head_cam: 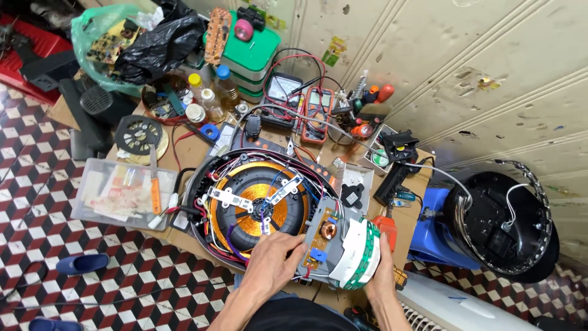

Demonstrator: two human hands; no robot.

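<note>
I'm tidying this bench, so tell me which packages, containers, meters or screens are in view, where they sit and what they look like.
Multimeter: bench back, by the wall, orange-edged, grey screen.
Analog meter: left of it, pale dial face.
Clear plastic box: bench's left edge, papers inside.
Green-lidded containers: stacked at the back.
Bottles: beside them, yellow and blue caps.
Green bag: far left corner.

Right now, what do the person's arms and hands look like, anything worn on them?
Both hands are bare: left hand, right hand. No gloves, rings or watch show. The forearms are bare too, with no sleeves in view down to the picture's lower edge.
</note>
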